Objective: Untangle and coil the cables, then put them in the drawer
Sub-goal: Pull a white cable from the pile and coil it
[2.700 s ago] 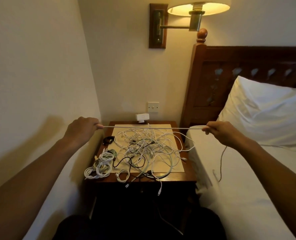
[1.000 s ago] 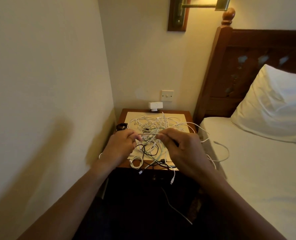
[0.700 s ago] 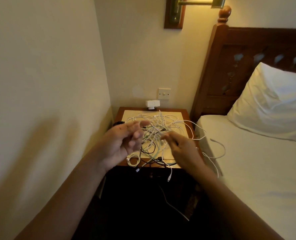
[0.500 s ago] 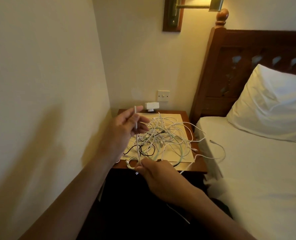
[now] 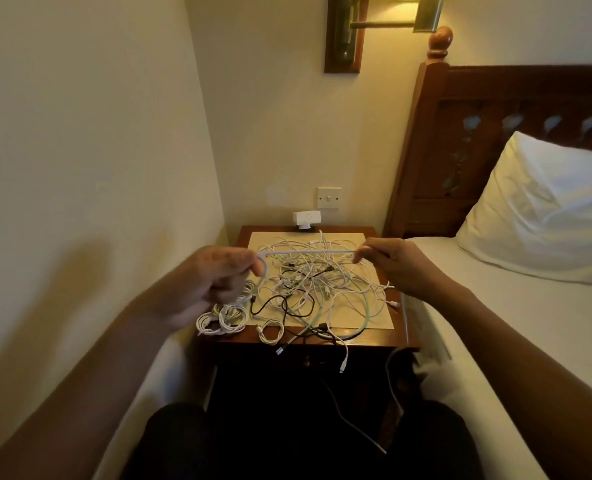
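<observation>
Cables (image 5: 322,289) lie in a loose white and black tangle on the mat (image 5: 374,322) that covers the nightstand (image 5: 407,341). One white cable (image 5: 305,253) is stretched level just above the heap. The left hand (image 5: 214,280), at 9 o'clock of the tangle, pinches it with curled fingers, and a loop hangs below the thumb. The right hand (image 5: 396,266), at 3 o'clock, seems to pinch the other end, though its fingertips are dim. Small coiled cables (image 5: 223,318) sit at 8 o'clock on the tabletop. A white charger block (image 5: 304,218) stands at 12 o'clock. Plugs (image 5: 342,368) dangle over the front edge at 6 o'clock.
</observation>
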Demonstrator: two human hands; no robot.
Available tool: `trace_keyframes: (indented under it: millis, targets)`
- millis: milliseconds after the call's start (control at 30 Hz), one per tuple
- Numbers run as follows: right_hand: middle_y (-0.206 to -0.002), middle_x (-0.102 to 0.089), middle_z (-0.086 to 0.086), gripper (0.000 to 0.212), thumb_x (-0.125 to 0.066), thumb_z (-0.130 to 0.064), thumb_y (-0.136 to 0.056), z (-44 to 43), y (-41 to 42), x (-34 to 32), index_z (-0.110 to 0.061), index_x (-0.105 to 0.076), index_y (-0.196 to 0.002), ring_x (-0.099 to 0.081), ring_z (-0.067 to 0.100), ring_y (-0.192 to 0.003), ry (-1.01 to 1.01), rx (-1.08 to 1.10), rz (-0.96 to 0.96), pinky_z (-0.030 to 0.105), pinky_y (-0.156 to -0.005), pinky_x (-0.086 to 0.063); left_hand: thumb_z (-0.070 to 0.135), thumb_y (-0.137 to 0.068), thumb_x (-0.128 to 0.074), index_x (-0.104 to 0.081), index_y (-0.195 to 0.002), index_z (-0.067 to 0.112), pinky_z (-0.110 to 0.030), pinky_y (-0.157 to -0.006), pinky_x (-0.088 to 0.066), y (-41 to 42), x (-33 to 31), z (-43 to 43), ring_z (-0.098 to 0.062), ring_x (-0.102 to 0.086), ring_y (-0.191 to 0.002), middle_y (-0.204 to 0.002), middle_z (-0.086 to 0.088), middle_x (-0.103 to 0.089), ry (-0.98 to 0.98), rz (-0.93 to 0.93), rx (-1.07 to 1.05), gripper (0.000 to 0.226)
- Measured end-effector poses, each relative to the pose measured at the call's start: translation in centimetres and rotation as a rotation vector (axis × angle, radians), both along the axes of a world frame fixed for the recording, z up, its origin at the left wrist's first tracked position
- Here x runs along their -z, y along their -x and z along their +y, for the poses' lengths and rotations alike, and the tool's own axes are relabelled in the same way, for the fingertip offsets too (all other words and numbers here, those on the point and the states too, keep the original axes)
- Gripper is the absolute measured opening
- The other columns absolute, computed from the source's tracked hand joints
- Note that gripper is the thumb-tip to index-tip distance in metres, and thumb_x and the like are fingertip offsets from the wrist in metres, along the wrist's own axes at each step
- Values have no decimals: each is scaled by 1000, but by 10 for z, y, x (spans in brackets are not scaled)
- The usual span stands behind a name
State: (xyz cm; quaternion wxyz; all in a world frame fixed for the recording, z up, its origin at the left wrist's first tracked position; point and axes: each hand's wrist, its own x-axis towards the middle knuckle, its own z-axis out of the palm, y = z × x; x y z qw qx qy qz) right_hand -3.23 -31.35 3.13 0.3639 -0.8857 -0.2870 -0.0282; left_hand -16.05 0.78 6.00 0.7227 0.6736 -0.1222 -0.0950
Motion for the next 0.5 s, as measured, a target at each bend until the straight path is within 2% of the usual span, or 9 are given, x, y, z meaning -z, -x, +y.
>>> trace_keyframes:
  millis: [67,133,233,333,433,500]
  targets:
    - [-78,-66,-19,29,-50,-33,-107,-24,-11,15,-31,-72,-88,-62,4,-77,45,85,72,25,-67,-42,44,-79,-80,-72,-82,12,-16,-40,-19,-10,-10,26,-5,-19,-42,-53,9,-22,43,6,-109,33]
    - [-83,-68,-11,30,-49,-31,-107,-48,-16,31,-30,-70,-85,-64,12,-83,72,154,144,25,-68,-44,34,-94,-63,-67,-78,14,-18,-40,-15,-25,-22,54,-3,-20,-36,-47,11,-23,213,58,-268,26]
    - [-81,-70,-6,39,-48,-33,-107,-77,-12,49,-30,-69,-75,-63,18,-82,58,264,167,26,-69,-44,27,-106,-44,-61,-79,13,-21,-42,-14,-43,-33,77,-3,-20,-33,-44,9,-24,324,80,-444,35]
    - [-83,-70,3,41,-46,-33,-108,-86,-7,62,-28,-68,-73,-63,25,-84,47,331,178,29,-72,-46,28,-107,-43,-58,-82,13,-20,-42,-19,-56,-30,61,-4,-21,-36,-47,9,-25,361,67,-480,33]
    - [-83,-65,-4,37,-42,-33,-109,-90,-2,79,-37,-62,-78,-63,19,-84,165,299,252,23,-70,-46,30,-109,-40,-55,-85,14,-19,-40,-22,-59,-31,33,-5,-20,-37,-47,8,-26,418,59,-477,32]
    - [-85,-65,-7,33,-42,-49,-102,-91,6,88,-36,-63,-81,-64,13,-83,265,227,348,19,-71,-47,29,-109,-39,-54,-85,14,-20,-39,-20,-53,-34,18,-5,-19,-36,-47,8,-25,355,48,-438,33]
